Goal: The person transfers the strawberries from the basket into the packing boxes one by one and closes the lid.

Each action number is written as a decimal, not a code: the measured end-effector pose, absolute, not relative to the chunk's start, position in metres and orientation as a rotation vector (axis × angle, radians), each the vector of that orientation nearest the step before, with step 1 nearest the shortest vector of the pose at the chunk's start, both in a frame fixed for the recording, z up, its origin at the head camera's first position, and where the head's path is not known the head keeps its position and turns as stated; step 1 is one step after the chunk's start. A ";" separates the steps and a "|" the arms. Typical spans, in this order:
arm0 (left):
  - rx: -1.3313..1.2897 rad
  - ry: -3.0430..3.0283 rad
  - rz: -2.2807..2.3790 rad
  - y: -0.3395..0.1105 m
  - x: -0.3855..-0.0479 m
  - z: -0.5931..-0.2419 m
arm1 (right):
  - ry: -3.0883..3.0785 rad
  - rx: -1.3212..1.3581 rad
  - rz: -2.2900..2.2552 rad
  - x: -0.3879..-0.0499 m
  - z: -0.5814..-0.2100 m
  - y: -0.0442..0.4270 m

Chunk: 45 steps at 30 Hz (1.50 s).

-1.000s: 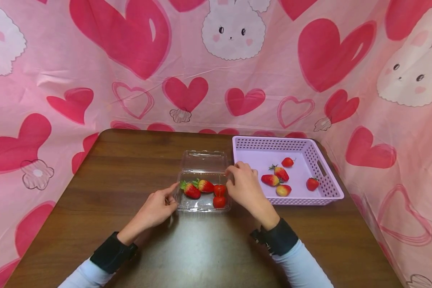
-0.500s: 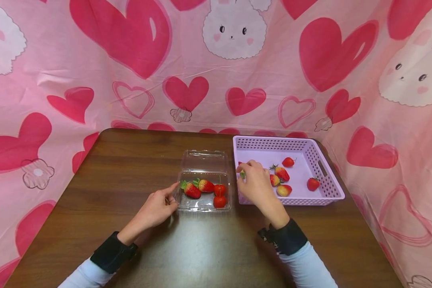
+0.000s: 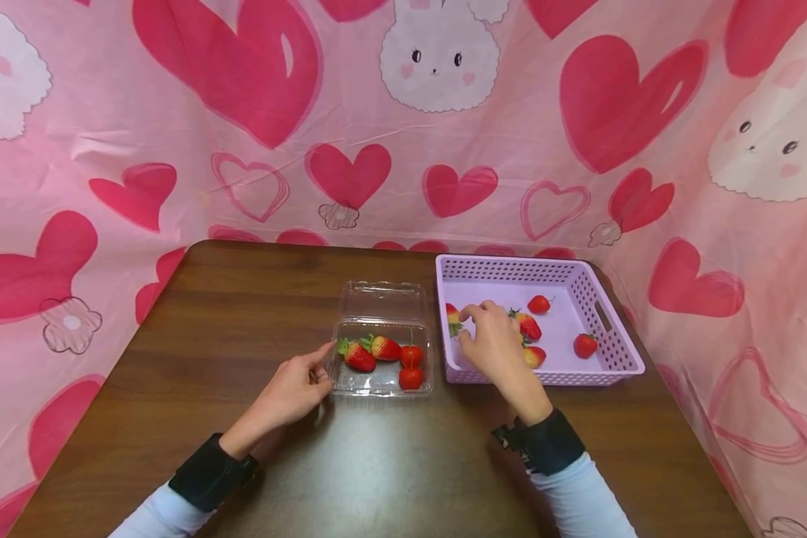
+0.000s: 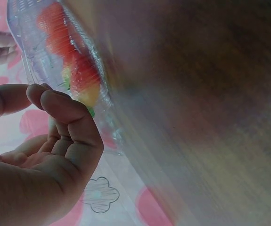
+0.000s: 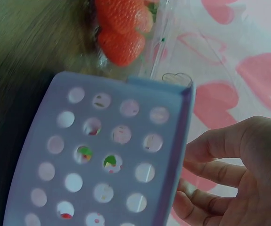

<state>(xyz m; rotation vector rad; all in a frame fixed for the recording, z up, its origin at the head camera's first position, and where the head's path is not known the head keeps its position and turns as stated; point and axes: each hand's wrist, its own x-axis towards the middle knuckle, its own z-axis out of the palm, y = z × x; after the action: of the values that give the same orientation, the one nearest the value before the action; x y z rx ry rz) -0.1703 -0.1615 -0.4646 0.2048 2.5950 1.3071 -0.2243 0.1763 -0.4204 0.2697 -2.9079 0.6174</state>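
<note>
Left hand (image 3: 292, 387) gripping the clear container (image 3: 376, 384) by its edge, right hand (image 3: 498, 350) loose and free over the lilac basket (image 3: 558, 329), strawberry (image 3: 452, 315) inside, beside that hand, red into yellow, green-leafed

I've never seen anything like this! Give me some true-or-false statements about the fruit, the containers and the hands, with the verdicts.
1. The lid of the clear container is open. True.
2. In the head view, the purple basket stands to the right of the clear container. True.
3. The right hand is over the clear container. False: it is over the purple basket.
4. Seven berries lie in the clear container. False: four berries lie there.
5. The left hand is at the left side of the clear container. True.
6. The table is white. False: it is brown.
</note>
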 end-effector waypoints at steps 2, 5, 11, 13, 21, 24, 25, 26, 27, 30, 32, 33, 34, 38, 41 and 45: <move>0.198 2.593 1.309 -0.161 -0.170 -0.464 | -2.921 0.256 0.627 -0.226 -0.419 0.179; 0.197 2.596 1.308 -0.161 -0.171 -0.464 | -2.931 0.243 0.626 -0.228 -0.419 0.182; 0.195 2.593 1.302 -0.162 -0.172 -0.463 | -2.950 0.206 0.569 -0.232 -0.422 0.190; 0.195 2.592 1.301 -0.163 -0.171 -0.463 | -2.963 0.196 0.556 -0.233 -0.424 0.192; 0.190 2.596 1.296 -0.163 -0.171 -0.463 | -2.972 0.151 0.544 -0.238 -0.433 0.202; 0.197 2.596 1.303 -0.163 -0.171 -0.463 | -3.007 0.119 0.545 -0.239 -0.435 0.205; 0.196 2.594 1.304 -0.163 -0.171 -0.464 | -3.024 0.106 0.544 -0.240 -0.436 0.206; 0.195 2.594 1.306 -0.162 -0.171 -0.464 | -3.044 0.094 0.544 -0.240 -0.437 0.207; 0.193 2.593 1.308 -0.162 -0.170 -0.464 | -3.062 0.082 0.540 -0.241 -0.437 0.209; 0.190 2.590 1.311 -0.162 -0.169 -0.464 | -3.105 0.053 0.526 -0.242 -0.440 0.214; 0.189 2.588 1.313 -0.162 -0.169 -0.464 | -3.120 0.043 0.523 -0.243 -0.442 0.216; 0.189 2.587 1.315 -0.162 -0.169 -0.464 | -3.122 0.035 0.521 -0.243 -0.443 0.218; 0.189 2.586 1.317 -0.162 -0.169 -0.464 | -3.124 0.030 0.521 -0.243 -0.443 0.219; 0.192 2.585 1.323 -0.162 -0.168 -0.465 | -3.134 0.011 0.536 -0.244 -0.446 0.222; 0.196 2.588 1.324 -0.162 -0.168 -0.465 | -3.151 0.002 0.551 -0.244 -0.448 0.224; 0.197 2.586 1.326 -0.162 -0.168 -0.465 | -3.166 -0.014 0.555 -0.244 -0.449 0.227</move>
<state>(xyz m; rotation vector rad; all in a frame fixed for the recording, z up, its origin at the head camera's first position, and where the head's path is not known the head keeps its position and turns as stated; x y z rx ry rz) -0.1676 -0.1617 -0.4647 0.1973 2.5861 1.3264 -0.2436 0.2269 -0.4494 -0.0138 -3.1662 0.5553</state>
